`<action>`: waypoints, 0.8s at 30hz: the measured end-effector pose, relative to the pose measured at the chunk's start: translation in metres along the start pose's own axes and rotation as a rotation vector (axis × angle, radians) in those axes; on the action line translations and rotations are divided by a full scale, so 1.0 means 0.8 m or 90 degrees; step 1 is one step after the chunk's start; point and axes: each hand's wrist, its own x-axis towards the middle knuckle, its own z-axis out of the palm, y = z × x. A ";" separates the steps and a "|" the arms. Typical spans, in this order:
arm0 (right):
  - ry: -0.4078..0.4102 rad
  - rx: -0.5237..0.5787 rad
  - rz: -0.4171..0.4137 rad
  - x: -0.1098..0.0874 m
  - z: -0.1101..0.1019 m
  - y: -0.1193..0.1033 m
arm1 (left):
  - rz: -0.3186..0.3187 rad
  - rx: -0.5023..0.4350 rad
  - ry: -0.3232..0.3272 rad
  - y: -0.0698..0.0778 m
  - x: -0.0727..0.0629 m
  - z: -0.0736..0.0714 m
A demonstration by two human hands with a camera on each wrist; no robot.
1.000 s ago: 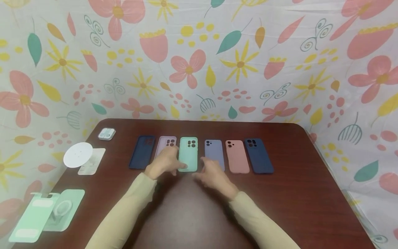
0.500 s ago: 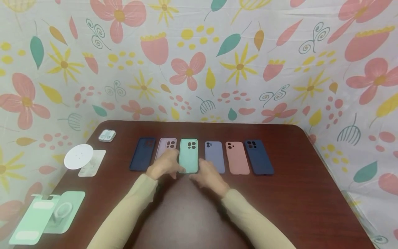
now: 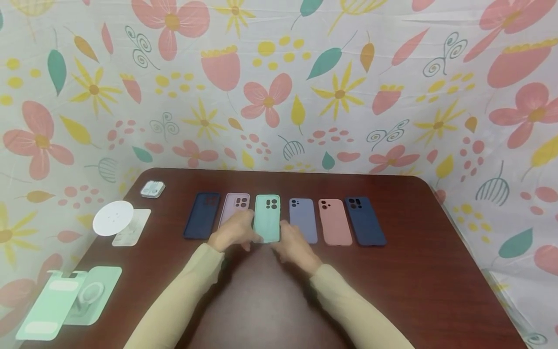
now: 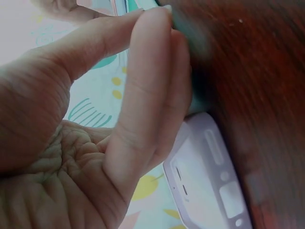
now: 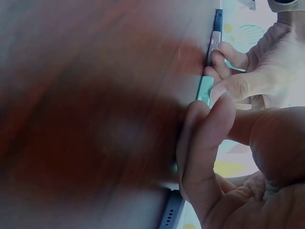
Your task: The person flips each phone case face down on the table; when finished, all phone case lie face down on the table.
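A mint-green phone case lies on a dark wood table, at the centre of a row of cases. A person's left hand pinches its seven o'clock corner between thumb and fingers; the right hand, fingers curled, grips its five o'clock corner. A lilac phone case, partly covered, sits at nine o'clock, a periwinkle phone case at three.

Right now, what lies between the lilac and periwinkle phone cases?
The mint phone case, with the left hand and right hand at its near end; the head view shows this.
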 end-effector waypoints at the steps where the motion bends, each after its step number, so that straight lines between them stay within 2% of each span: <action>1: 0.006 -0.002 -0.007 0.002 0.002 0.004 | 0.003 0.003 0.000 0.000 0.000 0.000; 6: 0.013 0.000 0.003 -0.008 -0.003 -0.004 | 0.021 0.014 0.000 -0.003 0.002 0.001; 10: 0.015 -0.002 0.037 -0.020 -0.011 -0.022 | 0.032 0.013 0.004 -0.003 0.002 0.002; 13: 0.019 -0.002 0.063 -0.026 -0.018 -0.035 | 0.025 0.006 0.013 -0.003 0.002 0.004; 24: 0.035 0.012 0.050 -0.032 -0.029 -0.043 | 0.000 -0.047 0.049 0.000 0.003 0.013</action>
